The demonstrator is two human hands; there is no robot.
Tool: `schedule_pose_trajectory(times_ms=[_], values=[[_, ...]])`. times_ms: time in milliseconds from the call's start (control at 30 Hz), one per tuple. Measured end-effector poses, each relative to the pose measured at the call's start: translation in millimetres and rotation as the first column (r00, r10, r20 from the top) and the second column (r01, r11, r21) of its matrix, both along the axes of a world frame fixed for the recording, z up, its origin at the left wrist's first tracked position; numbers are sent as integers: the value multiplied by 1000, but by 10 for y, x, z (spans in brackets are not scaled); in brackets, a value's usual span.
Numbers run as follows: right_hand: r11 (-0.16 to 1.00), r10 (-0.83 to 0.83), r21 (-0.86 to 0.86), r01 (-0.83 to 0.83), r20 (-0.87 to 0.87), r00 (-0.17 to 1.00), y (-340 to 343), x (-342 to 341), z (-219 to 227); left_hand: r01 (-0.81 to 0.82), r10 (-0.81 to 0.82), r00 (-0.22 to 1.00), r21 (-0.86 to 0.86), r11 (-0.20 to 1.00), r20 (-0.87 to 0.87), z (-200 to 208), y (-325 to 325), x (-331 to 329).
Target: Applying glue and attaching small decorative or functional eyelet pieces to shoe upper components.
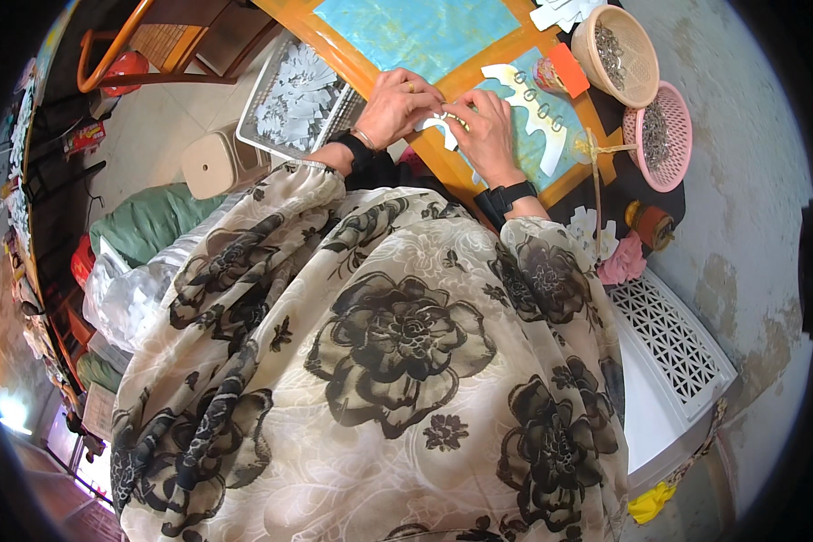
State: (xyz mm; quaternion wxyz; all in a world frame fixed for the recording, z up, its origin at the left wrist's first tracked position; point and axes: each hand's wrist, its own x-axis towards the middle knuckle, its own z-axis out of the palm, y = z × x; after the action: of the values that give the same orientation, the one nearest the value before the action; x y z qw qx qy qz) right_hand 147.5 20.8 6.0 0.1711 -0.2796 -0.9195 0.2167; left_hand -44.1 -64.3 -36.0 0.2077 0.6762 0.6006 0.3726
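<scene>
At the wooden table's edge, my left hand (397, 110) and my right hand (484, 135) meet with bent, closed fingers. Between them is a small white cut-out piece (449, 137), mostly hidden by the fingertips. Both hands pinch at it. Just right of my right hand lies a white strip with a notched edge (544, 126), several metal rings (531, 96) in a row on it. Beyond the strip stand a small printed tub (547, 76) and an orange block (567, 70).
A tan basket (649, 56) and a pink basket (676, 163), both holding small metal parts, stand at the right. Left of the table is a white crate (255, 122) of white cut-outs, near a beige stool (210, 167). A white perforated box (682, 339) sits lower right.
</scene>
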Motion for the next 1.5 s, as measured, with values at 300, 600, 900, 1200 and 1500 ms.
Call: schedule_pose_trajectory(times_ms=[300,600,900,1200,1500], values=[[995,33,95,-28,-48,998,30,-12,-95,-4,5,1000,-16,1000,14,-8,1,-7],[1000,14,13,-13,-84,996,40,1,-94,0,1,1000,-21,1000,12,-12,-1,-11],[998,-17,-65,8,-131,991,85,-10,-150,-15,15,1000,-7,1000,-1,0,-1,-4],[996,81,-18,-82,-68,994,136,19,-64,-23,23,1000,16,1000,-1,6,2,-20],[931,280,234,-280,33,959,244,4,62,-39,39,999,21,999,14,-12,11,-15]])
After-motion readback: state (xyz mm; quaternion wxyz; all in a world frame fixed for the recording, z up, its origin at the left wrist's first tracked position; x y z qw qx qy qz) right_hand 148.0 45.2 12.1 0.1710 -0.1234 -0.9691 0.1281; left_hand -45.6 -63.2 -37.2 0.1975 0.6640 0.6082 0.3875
